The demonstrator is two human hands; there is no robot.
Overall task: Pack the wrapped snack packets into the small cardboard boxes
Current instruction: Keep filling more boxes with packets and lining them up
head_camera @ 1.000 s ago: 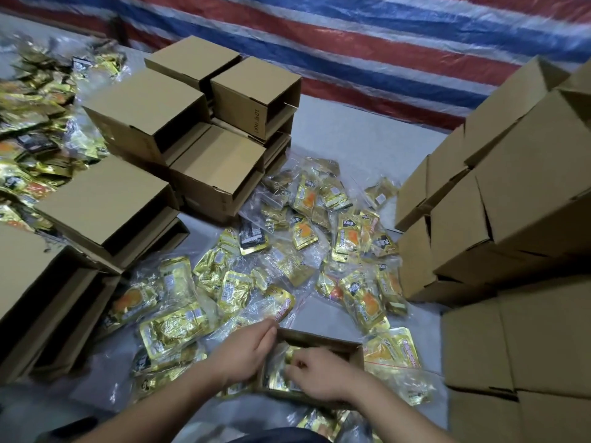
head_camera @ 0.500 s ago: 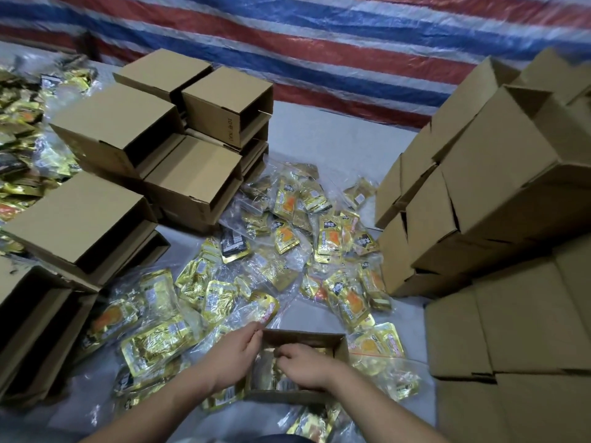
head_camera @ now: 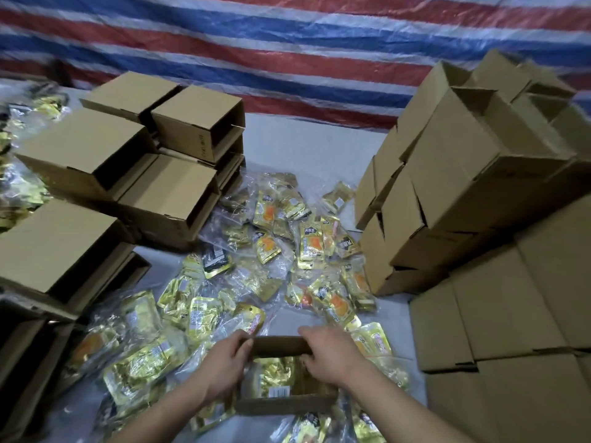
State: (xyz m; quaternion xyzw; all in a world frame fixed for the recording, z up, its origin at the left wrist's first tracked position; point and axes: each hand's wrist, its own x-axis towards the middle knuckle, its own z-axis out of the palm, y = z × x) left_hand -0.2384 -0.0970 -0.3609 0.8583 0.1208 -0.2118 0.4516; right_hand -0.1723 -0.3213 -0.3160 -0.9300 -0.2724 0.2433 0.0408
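Observation:
A small open cardboard box (head_camera: 281,405) sits low in the middle of the view, with gold wrapped snack packets (head_camera: 271,377) inside it. My left hand (head_camera: 224,366) grips the box's left wall, thumb over the rim. My right hand (head_camera: 329,353) grips the right wall, fingers curled over the far rim. Several loose gold and clear snack packets (head_camera: 287,251) lie spread over the grey surface ahead of the box and to its left (head_camera: 140,369).
Open empty small boxes (head_camera: 166,199) are stacked on their sides at the left. A tall stack of closed boxes (head_camera: 479,193) stands at the right, with more (head_camera: 511,330) close by my right arm. More packets (head_camera: 19,174) lie at the far left. A striped tarp (head_camera: 287,52) hangs behind.
My right hand has left the inside of the box and now grips its right wall. The left hand stays on the left wall. The view has tilted up and the box sits lower.

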